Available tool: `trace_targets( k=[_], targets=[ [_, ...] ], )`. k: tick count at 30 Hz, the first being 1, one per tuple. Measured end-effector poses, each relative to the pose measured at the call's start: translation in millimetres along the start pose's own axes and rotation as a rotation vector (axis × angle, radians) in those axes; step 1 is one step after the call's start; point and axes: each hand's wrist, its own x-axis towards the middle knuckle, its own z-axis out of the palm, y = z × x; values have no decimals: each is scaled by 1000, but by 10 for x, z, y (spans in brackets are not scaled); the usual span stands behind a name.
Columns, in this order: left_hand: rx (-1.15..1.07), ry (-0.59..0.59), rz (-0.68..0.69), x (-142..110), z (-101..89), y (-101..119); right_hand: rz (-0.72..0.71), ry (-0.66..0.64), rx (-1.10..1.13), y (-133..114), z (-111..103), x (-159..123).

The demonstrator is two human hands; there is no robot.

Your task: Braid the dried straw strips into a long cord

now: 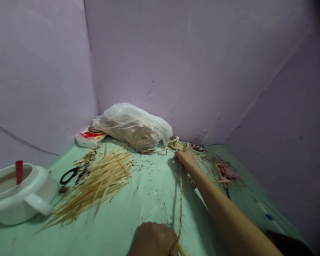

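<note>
A thin twisted straw cord (180, 199) runs between my two hands, stretched nearly straight above the green tabletop. My left hand (156, 240), at the bottom of the view, is closed around the near end, where loose pale strands (181, 250) come out below it. Farther off, my right hand (186, 158) pinches the cord's far end, its arm reaching in from the lower right. Just beyond that hand lies a small woven straw piece (178, 144). To the left a fan of flat dry straw strips (104, 177) is spread on the table.
Black-handled scissors (69, 176) lie partly under the strips. At the left stands a white pot (40, 185) with a red stick in it. A filled plastic bag (133, 128) and a tissue pack (90, 139) sit by the wall. Tangled cord and pink material (226, 170) lie right.
</note>
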Motion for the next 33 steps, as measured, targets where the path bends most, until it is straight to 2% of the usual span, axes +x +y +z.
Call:
trace_targets(
  k=[3,6,8,11,12,14,17,20,23,28,30,33],
  targets=[
    [-10,61,29,10,46,-33,-53,18,165,13,49,-44],
    [-78,68,66,-1,67,-40,-74,32,480,38,63,-134],
    [-144,111,59,-20,77,-35,-50,-43,663,48,12,-186],
    [-292,226,-99,-48,38,-32,-1,-238,848,68,-134,-250],
    [-362,278,-155,-52,-8,-39,8,-267,886,78,-186,-277],
    [-523,426,-229,-42,-164,-69,17,-246,903,96,-274,-358],
    [-818,685,-336,34,-514,-154,-14,-203,865,75,-341,-555],
    [-1233,799,-538,162,-840,-231,-35,-234,905,-30,-355,-792],
    [-1478,800,-563,291,-977,-223,-86,-300,957,-162,-349,-985],
    [-1449,628,-426,460,-859,-5,-203,-351,998,-275,-297,-1157],
    [-1492,631,-366,510,-830,84,-228,-351,1012,-275,-274,-1186],
    [-1609,659,-367,561,-851,131,-259,-316,1039,-254,-251,-1204]
  ],
)
